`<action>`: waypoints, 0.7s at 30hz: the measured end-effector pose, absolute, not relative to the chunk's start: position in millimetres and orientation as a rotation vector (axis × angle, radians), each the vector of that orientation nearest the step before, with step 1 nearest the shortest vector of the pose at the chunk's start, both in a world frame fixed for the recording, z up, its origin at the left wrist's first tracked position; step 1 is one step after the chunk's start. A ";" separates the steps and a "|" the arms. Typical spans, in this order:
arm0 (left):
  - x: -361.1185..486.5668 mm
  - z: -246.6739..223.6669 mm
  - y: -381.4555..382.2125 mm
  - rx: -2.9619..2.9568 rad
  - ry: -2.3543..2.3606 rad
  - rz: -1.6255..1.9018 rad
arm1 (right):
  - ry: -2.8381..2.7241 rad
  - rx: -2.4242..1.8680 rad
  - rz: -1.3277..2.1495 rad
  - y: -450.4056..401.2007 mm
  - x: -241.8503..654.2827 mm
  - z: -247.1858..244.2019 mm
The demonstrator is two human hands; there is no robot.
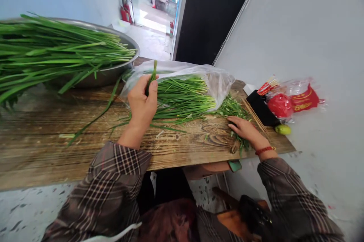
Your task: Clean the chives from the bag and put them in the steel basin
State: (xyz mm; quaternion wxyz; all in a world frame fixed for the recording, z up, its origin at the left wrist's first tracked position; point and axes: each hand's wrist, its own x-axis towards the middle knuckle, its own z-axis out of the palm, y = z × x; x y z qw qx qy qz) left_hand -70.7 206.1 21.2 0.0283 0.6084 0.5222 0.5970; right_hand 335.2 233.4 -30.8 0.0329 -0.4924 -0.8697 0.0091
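Note:
My left hand [143, 99] is closed around a green chive stalk [154, 69], whose tip stands up above the thumb. Just right of that hand lies a bundle of chives [184, 96], partly inside a clear plastic bag [220, 84]. My right hand [244, 130] rests on a pile of green trimmings [234, 107] at the table's right side. Its fingers are stretched out over the pile, with nothing visibly gripped. A long loose leaf [99, 117] lies on the wood left of my left hand.
A metal basin [133, 44] heaped with chives stands at the back left of the wooden table [193, 147]. Thin sticks [254, 115], a black box [261, 107], red packages [303, 98] and a yellow-green fruit [283, 129] sit by the right wall. Behind is a doorway.

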 end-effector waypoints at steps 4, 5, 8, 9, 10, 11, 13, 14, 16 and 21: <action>-66.6 17.4 207.7 2.087 1.728 1.663 | -2.680 -1.737 -0.122 237.4 319.3 -2.4; -65.0 15.8 208.3 2.144 1.738 1.563 | -2.649 -1.709 -0.173 236.3 307.1 4.4; -60.4 10.1 209.3 2.235 1.803 1.311 | -2.468 -1.462 -0.230 240.0 262.6 14.4; -59.0 8.0 209.6 2.249 1.822 1.244 | -2.405 -1.364 -0.183 245.3 247.6 13.4; -57.6 5.8 210.0 2.260 1.827 1.186 | -2.353 -1.277 -0.116 252.7 233.6 10.6; -56.3 3.4 210.7 2.271 1.811 1.141 | -2.306 -1.215 -0.055 261.9 221.0 6.3; -54.0 -1.5 213.0 2.271 1.732 1.107 | -2.257 -1.187 0.015 282.7 201.4 -4.0; -53.0 -3.7 214.4 2.246 1.694 1.117 | -2.247 -1.214 0.018 292.8 194.6 -9.0; -51.2 -7.1 217.1 2.131 1.673 1.170 | -2.242 -1.308 -0.019 309.6 186.7 -17.5; -47.2 -7.7 219.5 1.881 1.696 1.235 | -2.233 -1.476 -0.086 323.8 188.8 -27.5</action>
